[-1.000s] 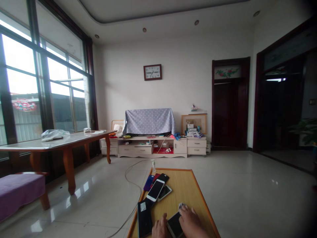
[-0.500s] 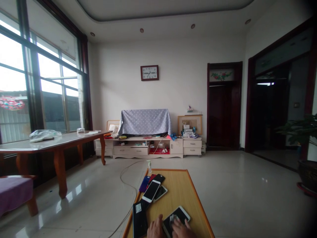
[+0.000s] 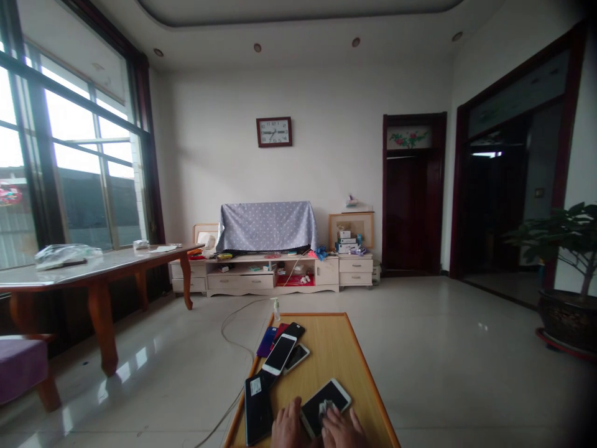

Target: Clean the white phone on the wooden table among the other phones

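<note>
Head view: left hand steadies white-framed smartphone by its left edge, on wooden surface near bottom edge. Right hand presses small white wipe flat onto screen (fingers extended, nothing clasped). Phone pile beyond, apart.

Low yellow wooden table: pile of smartphones on its left edge, small clear pump bottle at its far-left corner.

Head view — faces across the room, low table near
</note>
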